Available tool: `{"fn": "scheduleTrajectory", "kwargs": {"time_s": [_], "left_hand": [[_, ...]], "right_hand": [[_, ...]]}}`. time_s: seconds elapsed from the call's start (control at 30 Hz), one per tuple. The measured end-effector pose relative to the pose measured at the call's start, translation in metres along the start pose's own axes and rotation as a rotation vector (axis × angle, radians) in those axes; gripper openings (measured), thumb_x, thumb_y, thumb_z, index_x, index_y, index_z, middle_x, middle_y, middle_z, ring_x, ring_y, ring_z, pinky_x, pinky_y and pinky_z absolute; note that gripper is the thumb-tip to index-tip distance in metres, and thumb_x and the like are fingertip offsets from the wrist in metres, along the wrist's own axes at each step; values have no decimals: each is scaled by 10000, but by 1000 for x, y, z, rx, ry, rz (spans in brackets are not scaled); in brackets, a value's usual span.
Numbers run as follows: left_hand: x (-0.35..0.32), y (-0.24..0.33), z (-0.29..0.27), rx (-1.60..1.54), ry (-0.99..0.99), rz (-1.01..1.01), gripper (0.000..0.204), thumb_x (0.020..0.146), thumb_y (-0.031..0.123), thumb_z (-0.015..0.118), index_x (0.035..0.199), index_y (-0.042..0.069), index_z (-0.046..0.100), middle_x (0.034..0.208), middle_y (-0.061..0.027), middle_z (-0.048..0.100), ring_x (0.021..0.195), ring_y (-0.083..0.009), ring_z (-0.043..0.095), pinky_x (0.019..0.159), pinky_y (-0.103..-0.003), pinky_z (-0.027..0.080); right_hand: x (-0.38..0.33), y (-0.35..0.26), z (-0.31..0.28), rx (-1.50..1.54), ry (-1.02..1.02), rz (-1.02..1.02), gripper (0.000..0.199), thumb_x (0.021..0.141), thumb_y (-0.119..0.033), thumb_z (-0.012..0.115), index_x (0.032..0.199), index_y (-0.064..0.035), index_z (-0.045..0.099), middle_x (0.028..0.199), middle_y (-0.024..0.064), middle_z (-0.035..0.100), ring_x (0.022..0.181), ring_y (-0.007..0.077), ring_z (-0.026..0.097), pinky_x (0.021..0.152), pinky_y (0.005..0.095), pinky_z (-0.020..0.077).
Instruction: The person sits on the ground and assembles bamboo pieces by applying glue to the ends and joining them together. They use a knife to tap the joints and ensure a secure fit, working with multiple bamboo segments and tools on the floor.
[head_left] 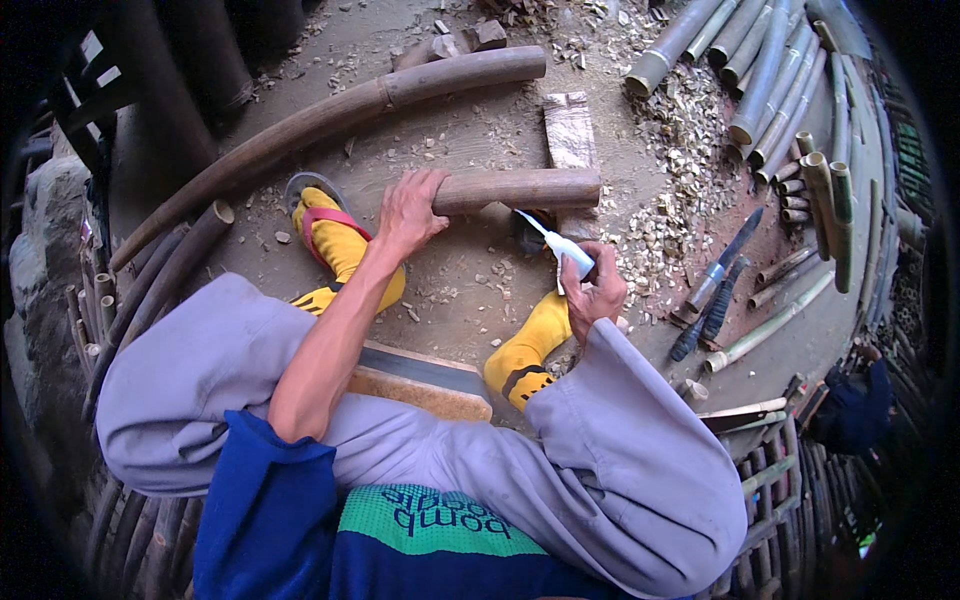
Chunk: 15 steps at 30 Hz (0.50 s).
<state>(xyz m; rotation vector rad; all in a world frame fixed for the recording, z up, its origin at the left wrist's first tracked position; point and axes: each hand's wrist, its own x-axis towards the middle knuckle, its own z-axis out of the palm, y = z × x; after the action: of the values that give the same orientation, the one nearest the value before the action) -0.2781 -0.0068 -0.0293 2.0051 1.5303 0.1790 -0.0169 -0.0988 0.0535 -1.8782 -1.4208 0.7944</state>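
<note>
- Head view: the left hand (410, 212) gripped the near end of a short bamboo section (520, 188) lying on the ground just ahead
- The right hand (595, 290) was closed round a white marker (562, 243), tip aimed at the bamboo's underside
- Marking seemed under way; the next stroke likely needed the piece held steady, with knives (712, 290) resting just right

Smooth matt bamboo pole (520, 188); dusty ground (470, 270)
</note>
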Motion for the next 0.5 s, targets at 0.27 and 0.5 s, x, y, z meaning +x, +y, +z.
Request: {"fn": "scheduleTrajectory", "kwargs": {"time_s": [0.27, 0.5], "left_hand": [[-2, 5, -1, 19, 17, -22, 698, 604, 130, 815, 1245, 131, 541, 1193, -77, 593, 1139, -296, 532, 923, -438, 456], [-3, 7, -3, 39, 23, -47, 701, 596, 125, 820, 1241, 137, 546, 1192, -76, 600, 1128, -291, 543, 914, -439, 452]], "right_hand": [[11, -12, 14, -96, 94, -113, 240, 830, -123, 719, 1021, -41, 599, 810, 160, 647, 656, 275, 651, 580, 369, 511], [16, -5, 21, -127, 101, -158, 249, 835, -128, 719, 1039, -42, 606, 861, 152, 660, 696, 294, 657, 610, 383, 514]]}}
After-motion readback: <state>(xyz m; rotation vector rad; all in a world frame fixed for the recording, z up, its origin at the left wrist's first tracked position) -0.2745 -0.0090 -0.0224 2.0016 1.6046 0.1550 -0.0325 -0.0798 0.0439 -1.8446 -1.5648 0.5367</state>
